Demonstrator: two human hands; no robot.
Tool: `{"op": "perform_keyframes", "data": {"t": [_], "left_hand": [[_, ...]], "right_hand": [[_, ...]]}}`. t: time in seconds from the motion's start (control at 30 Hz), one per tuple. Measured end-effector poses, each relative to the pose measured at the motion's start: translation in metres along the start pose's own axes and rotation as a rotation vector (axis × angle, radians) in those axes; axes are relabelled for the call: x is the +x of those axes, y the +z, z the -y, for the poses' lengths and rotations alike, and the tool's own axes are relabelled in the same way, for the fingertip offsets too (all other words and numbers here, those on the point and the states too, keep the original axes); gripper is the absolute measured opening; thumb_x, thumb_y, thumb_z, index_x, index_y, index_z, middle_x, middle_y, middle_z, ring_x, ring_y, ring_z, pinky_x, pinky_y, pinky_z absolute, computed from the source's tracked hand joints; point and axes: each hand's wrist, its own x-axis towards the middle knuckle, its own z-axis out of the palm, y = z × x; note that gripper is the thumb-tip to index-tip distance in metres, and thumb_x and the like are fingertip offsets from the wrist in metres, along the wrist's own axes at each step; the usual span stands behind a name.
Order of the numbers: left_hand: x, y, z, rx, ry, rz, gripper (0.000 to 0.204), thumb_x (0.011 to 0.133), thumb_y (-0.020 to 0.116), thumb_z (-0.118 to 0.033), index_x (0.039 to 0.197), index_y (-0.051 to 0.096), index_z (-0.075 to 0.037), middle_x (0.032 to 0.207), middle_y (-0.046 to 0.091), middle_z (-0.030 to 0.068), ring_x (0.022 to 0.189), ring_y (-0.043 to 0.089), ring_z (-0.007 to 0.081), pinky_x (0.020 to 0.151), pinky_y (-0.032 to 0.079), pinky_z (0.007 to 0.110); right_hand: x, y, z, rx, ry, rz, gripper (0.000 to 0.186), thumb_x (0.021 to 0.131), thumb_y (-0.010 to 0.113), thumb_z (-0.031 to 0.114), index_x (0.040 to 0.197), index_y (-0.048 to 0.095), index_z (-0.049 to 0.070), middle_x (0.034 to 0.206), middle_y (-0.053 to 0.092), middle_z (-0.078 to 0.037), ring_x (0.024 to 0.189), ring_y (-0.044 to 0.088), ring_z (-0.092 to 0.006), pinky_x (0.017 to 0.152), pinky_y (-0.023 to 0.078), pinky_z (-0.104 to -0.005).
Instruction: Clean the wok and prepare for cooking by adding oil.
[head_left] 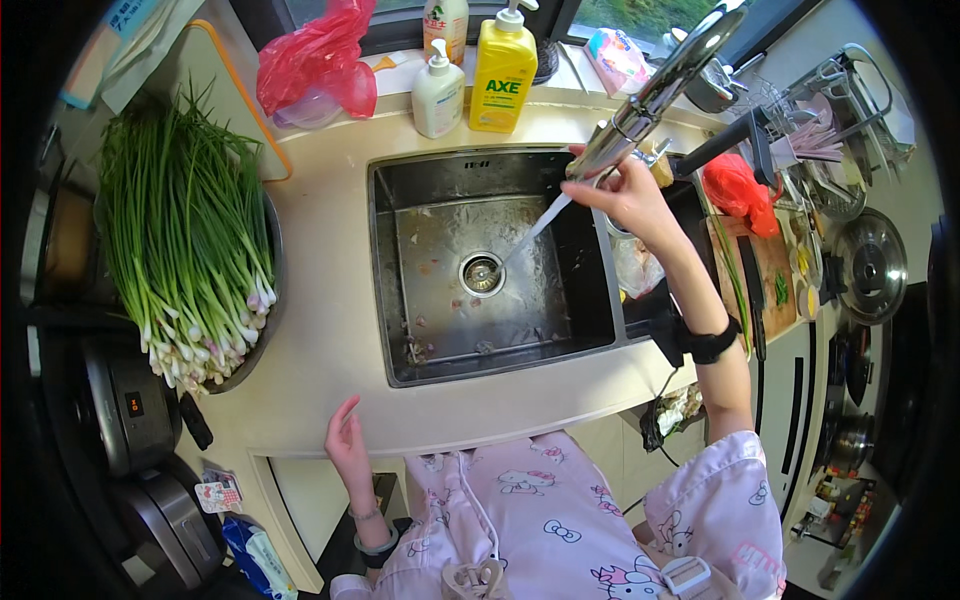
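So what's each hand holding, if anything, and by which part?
Right hand: the faucet, gripped at its lower, outlet end, beside the water stream. Left hand: nothing; it is free near the counter.

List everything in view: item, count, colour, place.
Sink: one, dark metal, centre
Counter: one, cream, around sink
Tap: one, silver, upper right, running
Spring onions: one heap, green and white, left
Bowl: one, grey, under onions
Bottles: three, yellow, white, multicoloured, behind sink
Red bags: two, back left, back right
Cutting board: one, brown, right
Knife: one, dark, on board
Lid: one, silver, far right
Appliances: two, dark grey, lower left
Smaller clutter: uncountable, mixed, edges
Clothing: pink, printed, lower centre
Left fingers: empty, by counter edge
Right fingers: on tap
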Motion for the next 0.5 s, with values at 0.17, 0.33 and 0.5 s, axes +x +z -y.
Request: {"op": "perform_keyframes", "data": {"t": [0.17, 0.33, 0.5], "left_hand": [[0.005, 0.004, -0.003, 0.018, 0.003, 0.038, 0.025, 0.085, 0.044, -0.002, 0.108, 0.052, 0.004, 0.107, 0.056, 0.0115, 0.101, 0.052, 0.0174, 0.087, 0.040, 0.028], [0.007, 0.002, -0.001, 0.026, -0.011, 0.012, 0.024, 0.084, 0.044, -0.001, 0.107, 0.052, 0.004, 0.106, 0.056, 0.0115, 0.101, 0.052, 0.0175, 0.087, 0.040, 0.029], [0.004, -0.004, 0.008, 0.040, -0.054, -0.039, 0.023, 0.084, 0.045, -0.001, 0.105, 0.053, 0.003, 0.105, 0.057, 0.0111, 0.098, 0.053, 0.0165, 0.085, 0.041, 0.029]], "right_hand": [[0.008, 0.008, -0.013, -0.139, -0.073, -0.152, 0.028, 0.069, 0.072, 0.016, 0.088, 0.060, -0.001, 0.071, 0.061, -0.003, 0.064, 0.055, -0.0056, 0.060, 0.044, -0.0199], [0.009, 0.004, -0.001, -0.165, -0.198, -0.127, 0.026, 0.070, 0.071, 0.011, 0.090, 0.061, -0.002, 0.078, 0.062, -0.004, 0.068, 0.056, -0.0047, 0.062, 0.044, -0.0174], [0.005, 0.015, -0.012, -0.188, -0.159, -0.318, 0.024, 0.069, 0.071, 0.008, 0.087, 0.060, -0.002, 0.076, 0.061, -0.002, 0.067, 0.056, -0.0058, 0.060, 0.044, -0.0177]]}}
